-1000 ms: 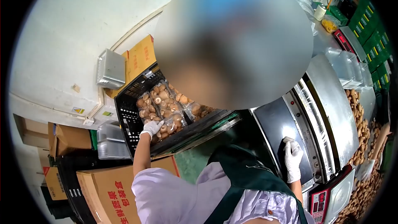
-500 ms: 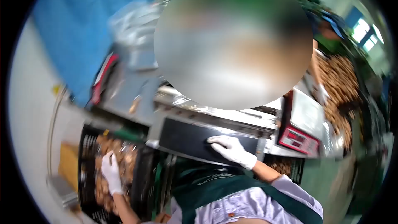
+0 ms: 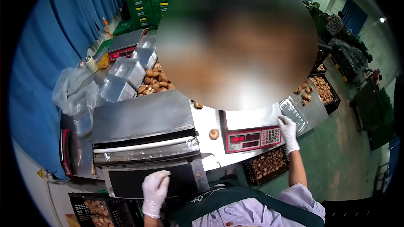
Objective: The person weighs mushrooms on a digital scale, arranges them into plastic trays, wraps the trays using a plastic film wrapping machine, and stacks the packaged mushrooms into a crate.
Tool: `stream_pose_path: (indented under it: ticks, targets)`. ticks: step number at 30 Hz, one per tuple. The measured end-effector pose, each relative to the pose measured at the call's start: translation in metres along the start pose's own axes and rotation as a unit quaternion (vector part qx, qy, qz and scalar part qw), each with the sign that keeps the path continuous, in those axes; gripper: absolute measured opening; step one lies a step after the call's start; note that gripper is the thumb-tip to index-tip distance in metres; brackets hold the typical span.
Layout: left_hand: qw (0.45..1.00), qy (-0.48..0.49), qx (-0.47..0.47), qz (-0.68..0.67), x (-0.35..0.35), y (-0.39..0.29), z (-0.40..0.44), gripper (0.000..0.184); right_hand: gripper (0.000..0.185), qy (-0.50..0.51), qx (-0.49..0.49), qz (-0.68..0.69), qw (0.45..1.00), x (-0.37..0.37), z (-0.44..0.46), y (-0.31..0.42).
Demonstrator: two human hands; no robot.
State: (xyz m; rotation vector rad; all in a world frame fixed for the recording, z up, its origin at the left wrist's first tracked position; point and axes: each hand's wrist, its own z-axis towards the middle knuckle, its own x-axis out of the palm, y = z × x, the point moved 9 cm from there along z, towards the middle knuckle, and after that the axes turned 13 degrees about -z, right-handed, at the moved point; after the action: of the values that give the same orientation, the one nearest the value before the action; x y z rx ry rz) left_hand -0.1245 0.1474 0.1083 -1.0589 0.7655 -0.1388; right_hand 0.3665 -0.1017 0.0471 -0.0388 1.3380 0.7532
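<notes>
Worktop point(image 3: 212, 159) gleaming, left hand point(image 3: 155, 189) is hanging, curled, over the black plate's point(image 3: 183, 181) edge, right hand point(image 3: 289, 134) hovering bent-fingered at the scale's point(image 3: 248, 139) right edge; grips, can't tell!

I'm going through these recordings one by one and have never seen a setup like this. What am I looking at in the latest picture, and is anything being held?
There is no robot here: a person wearing a green apron works with two gloved hands. The camera is worn on the head, looking forward and down. A blurred oval hides part of the view.

The left hand is at the black plate of a metal machine. The right hand is at the right side of a red scale, near a clear tray. I cannot tell whether either hand holds anything.

On the table, a single mushroom lies between machine and scale.
</notes>
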Motion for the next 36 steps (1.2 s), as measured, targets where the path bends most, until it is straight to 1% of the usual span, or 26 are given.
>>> stream_pose_path:
  ticks: [1,3,4,5,7,8,9,11,12,15,17,19,20,23,24,25,27,28,29,30,31,32,33,34,35,36]
  targets:
    - [0.999,0.013,-0.007,-0.029,0.026,-0.010,0.005,0.012,0.029,0.040,0.031,0.001,0.999,-0.004,0.014,-0.026]
    - [0.994,0.034,-0.038,-0.097,0.080,-0.024,0.016,0.011,0.040,0.083,0.074,-0.147,0.983,-0.002,0.035,-0.085]
    - [0.986,0.052,-0.074,-0.142,0.108,-0.026,0.021,0.011,0.049,0.081,0.043,-0.191,0.977,0.004,0.041,-0.104]
    - [0.989,0.054,-0.038,-0.130,0.132,-0.034,0.029,0.010,0.044,0.070,0.019,-0.198,0.978,0.011,0.042,-0.123]
    - [0.993,0.058,-0.044,-0.098,0.177,-0.026,0.042,0.011,0.034,0.187,0.034,-0.196,0.962,0.032,0.042,-0.149]
    - [0.994,0.068,-0.057,-0.062,0.195,-0.023,0.050,0.013,0.024,0.161,0.000,-0.171,0.972,0.043,0.043,-0.162]
    - [0.996,0.065,-0.053,-0.039,0.212,-0.015,0.057,0.017,0.021,0.151,-0.006,-0.178,0.972,0.046,0.045,-0.168]
    - [0.998,0.029,-0.038,0.029,0.236,0.002,0.068,0.021,0.020,0.170,-0.021,-0.139,0.975,0.049,0.047,-0.173]
    - [0.998,0.029,-0.061,0.019,0.247,0.013,0.073,0.024,0.020,0.185,-0.025,-0.143,0.972,0.052,0.048,-0.174]
    - [0.987,0.016,-0.137,0.077,0.266,0.044,0.078,0.034,0.020,0.232,-0.030,-0.169,0.958,0.062,0.057,-0.182]
    - [0.979,0.019,-0.172,0.104,0.269,0.056,0.080,0.044,0.020,0.251,-0.035,-0.145,0.956,0.064,0.059,-0.184]
    - [0.978,-0.004,-0.195,0.067,0.269,0.072,0.075,0.050,0.021,0.265,-0.028,-0.127,0.955,0.067,0.061,-0.188]
    - [0.979,0.003,-0.194,0.057,0.272,0.083,0.072,0.055,0.019,0.272,-0.023,-0.097,0.957,0.067,0.062,-0.189]
    - [0.982,-0.005,-0.187,0.021,0.270,0.082,0.072,0.056,0.020,0.295,0.004,-0.034,0.955,0.069,0.061,-0.196]
    - [0.984,-0.005,-0.177,0.017,0.269,0.081,0.075,0.054,0.021,0.312,0.017,0.001,0.950,0.070,0.060,-0.196]
    - [0.971,-0.035,-0.218,-0.092,0.269,0.082,0.079,0.048,0.021,0.309,0.022,0.002,0.951,0.069,0.061,-0.196]
    - [0.974,-0.055,-0.199,-0.095,0.261,0.091,0.084,0.042,0.016,0.317,0.027,0.020,0.948,0.068,0.060,-0.193]
    - [0.979,-0.067,-0.187,-0.053,0.257,0.094,0.088,0.038,0.017,0.311,0.006,-0.004,0.950,0.068,0.062,-0.191]
    - [0.979,-0.065,-0.185,-0.054,0.258,0.098,0.091,0.038,0.017,0.310,0.007,-0.004,0.951,0.066,0.063,-0.191]
    - [0.981,-0.060,-0.184,-0.015,0.259,0.100,0.095,0.038,0.016,0.237,-0.047,-0.094,0.966,0.044,0.070,-0.172]
    - [0.981,-0.055,-0.183,0.025,0.256,0.106,0.098,0.038,0.015,0.162,-0.100,-0.181,0.965,0.022,0.074,-0.147]
    - [0.975,-0.059,-0.212,-0.032,0.261,0.147,0.093,0.039,0.015,0.163,-0.098,-0.179,0.965,0.005,0.076,-0.126]
    - [0.975,-0.056,-0.213,-0.027,0.262,0.151,0.095,0.039,0.014,0.082,-0.078,-0.119,0.986,-0.029,0.084,-0.100]
    - [0.970,-0.017,-0.242,0.012,0.268,0.158,0.095,0.039,0.013,-0.001,-0.056,-0.060,0.997,-0.051,0.089,-0.084]
    - [0.962,0.021,-0.269,0.049,0.274,0.163,0.097,0.039,0.010,-0.099,-0.133,0.009,0.986,-0.064,0.086,-0.062]
    - [0.968,0.053,-0.194,0.151,0.276,0.127,0.109,0.035,0.011,-0.108,-0.193,0.027,0.975,-0.072,0.084,-0.033]
